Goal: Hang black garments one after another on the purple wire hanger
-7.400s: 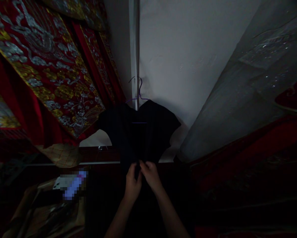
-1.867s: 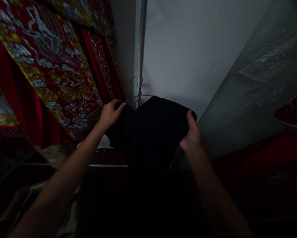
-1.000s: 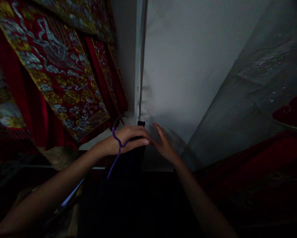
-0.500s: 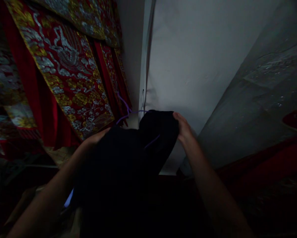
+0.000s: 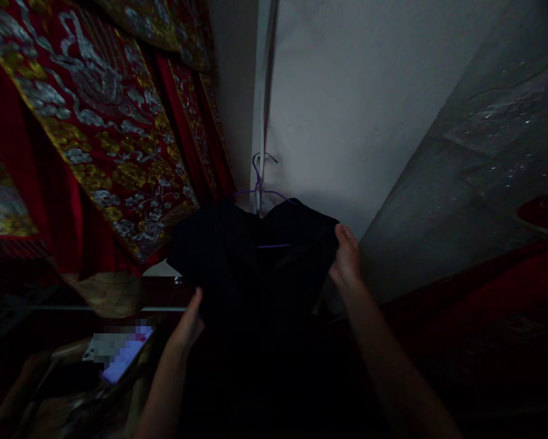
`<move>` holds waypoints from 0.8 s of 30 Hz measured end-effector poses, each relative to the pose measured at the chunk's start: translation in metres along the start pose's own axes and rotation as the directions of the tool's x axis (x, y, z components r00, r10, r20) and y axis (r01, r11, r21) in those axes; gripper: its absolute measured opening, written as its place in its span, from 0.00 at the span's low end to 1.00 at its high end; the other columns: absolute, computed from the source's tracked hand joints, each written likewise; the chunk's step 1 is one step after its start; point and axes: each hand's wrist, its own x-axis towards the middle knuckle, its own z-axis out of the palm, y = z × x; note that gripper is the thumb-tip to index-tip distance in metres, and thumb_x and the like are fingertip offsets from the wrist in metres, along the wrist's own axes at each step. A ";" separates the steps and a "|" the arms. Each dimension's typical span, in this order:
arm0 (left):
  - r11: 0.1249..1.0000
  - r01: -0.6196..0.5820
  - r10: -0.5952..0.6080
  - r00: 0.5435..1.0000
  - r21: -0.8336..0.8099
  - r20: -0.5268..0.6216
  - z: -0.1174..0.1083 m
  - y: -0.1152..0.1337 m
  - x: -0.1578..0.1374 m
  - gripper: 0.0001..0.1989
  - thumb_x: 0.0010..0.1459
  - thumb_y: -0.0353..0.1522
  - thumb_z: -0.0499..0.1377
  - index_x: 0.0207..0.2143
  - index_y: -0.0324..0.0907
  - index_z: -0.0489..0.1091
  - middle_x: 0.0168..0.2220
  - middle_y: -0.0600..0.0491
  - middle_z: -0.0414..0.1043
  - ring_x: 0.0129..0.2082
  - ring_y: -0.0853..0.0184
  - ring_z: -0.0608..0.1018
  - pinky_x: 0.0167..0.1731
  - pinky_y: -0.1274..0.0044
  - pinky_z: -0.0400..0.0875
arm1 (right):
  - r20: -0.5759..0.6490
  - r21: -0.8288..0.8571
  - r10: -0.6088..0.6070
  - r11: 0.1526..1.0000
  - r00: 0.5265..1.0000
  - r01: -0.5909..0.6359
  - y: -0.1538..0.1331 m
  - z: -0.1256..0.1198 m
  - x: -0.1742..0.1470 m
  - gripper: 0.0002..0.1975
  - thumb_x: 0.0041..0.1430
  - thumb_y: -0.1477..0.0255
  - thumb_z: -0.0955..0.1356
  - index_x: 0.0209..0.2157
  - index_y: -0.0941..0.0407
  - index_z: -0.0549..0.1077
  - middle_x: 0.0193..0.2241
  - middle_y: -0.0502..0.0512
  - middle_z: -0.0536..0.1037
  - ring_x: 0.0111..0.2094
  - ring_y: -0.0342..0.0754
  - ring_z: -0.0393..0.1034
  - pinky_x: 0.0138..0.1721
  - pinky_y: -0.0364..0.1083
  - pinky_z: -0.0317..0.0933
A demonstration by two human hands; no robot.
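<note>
A black garment (image 5: 264,274), likely a short-sleeved top, is spread over a purple wire hanger (image 5: 258,183). The hanger's neck and hook stand up above the collar, against the edge of a white post, and its lower bar shows through the neck opening. My right hand (image 5: 347,253) is closed on the garment's right shoulder edge. Lower down, my left hand (image 5: 191,320) holds the left side below the sleeve, thumb in front and the fingers mostly hidden. The garment's lower part is lost in darkness.
Embroidered red and gold cloth (image 5: 118,140) hangs at the left. A white wall (image 5: 338,110) stands ahead, with shiny plastic-like sheeting (image 5: 475,146) at the right. A lit phone-like screen (image 5: 127,356) lies low at the left, near a beige cloth-like object (image 5: 109,292). Red fabric (image 5: 497,292) lies lower right.
The hanger has swung from lying tilted left to upright, with its hook now at the post. The garment has spread wider, and my left hand has moved down its side. My right hand has shifted slightly down.
</note>
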 end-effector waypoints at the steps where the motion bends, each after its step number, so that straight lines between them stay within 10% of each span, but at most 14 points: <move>1: 0.998 -0.006 0.007 1.000 0.065 -0.019 0.000 -0.005 -0.007 0.37 0.37 0.48 0.75 0.50 0.44 0.75 0.54 0.45 0.77 0.58 0.50 0.75 0.58 0.64 0.70 | -0.006 -0.007 0.001 1.000 1.000 -0.002 -0.002 -0.003 -0.006 0.19 0.52 0.57 0.73 0.39 0.55 0.74 0.37 0.50 0.77 0.43 0.47 0.72 0.47 0.46 0.66; 8: 0.993 0.041 -0.031 0.995 0.110 -0.098 0.001 -0.026 -0.034 0.29 0.42 0.35 0.75 0.48 0.42 0.74 0.46 0.47 0.81 0.48 0.55 0.81 0.49 0.69 0.77 | -0.141 -0.279 -0.239 0.941 0.961 0.193 0.013 -0.003 -0.086 0.18 0.55 0.61 0.71 0.45 0.54 0.69 0.45 0.56 0.73 0.45 0.48 0.69 0.47 0.46 0.63; 12: 0.992 0.102 -0.098 0.993 0.073 -0.061 0.006 -0.034 -0.043 0.27 0.41 0.31 0.74 0.46 0.42 0.75 0.44 0.48 0.81 0.48 0.55 0.82 0.47 0.70 0.77 | 0.072 -0.424 0.133 0.901 0.989 -0.090 0.067 0.009 -0.160 0.20 0.54 0.56 0.71 0.40 0.55 0.68 0.38 0.56 0.73 0.37 0.49 0.70 0.42 0.47 0.65; 18: 0.994 0.094 -0.091 0.994 0.059 -0.057 0.006 -0.035 -0.048 0.24 0.43 0.33 0.73 0.44 0.41 0.75 0.43 0.46 0.81 0.46 0.53 0.82 0.52 0.65 0.75 | 0.342 -0.567 0.453 0.798 0.823 -0.204 0.107 0.012 -0.194 0.11 0.54 0.65 0.67 0.36 0.56 0.73 0.36 0.57 0.79 0.40 0.52 0.74 0.42 0.49 0.65; 21: 0.982 -0.085 0.116 0.977 0.168 -0.181 0.007 -0.038 -0.044 0.23 0.48 0.38 0.70 0.47 0.42 0.72 0.48 0.46 0.78 0.52 0.53 0.79 0.54 0.65 0.72 | 0.318 -0.677 0.634 0.672 0.705 -0.299 0.102 -0.004 -0.191 0.18 0.59 0.62 0.63 0.19 0.56 0.70 0.18 0.54 0.73 0.23 0.48 0.69 0.29 0.46 0.60; 24: 0.757 -0.388 0.577 0.775 0.525 -0.259 0.013 -0.056 -0.044 0.29 0.55 0.41 0.65 0.56 0.43 0.63 0.58 0.44 0.68 0.63 0.53 0.68 0.63 0.62 0.62 | 0.280 -0.657 0.695 0.642 0.662 -0.395 0.090 -0.018 -0.192 0.26 0.61 0.57 0.61 0.14 0.55 0.66 0.12 0.50 0.66 0.16 0.43 0.61 0.24 0.44 0.55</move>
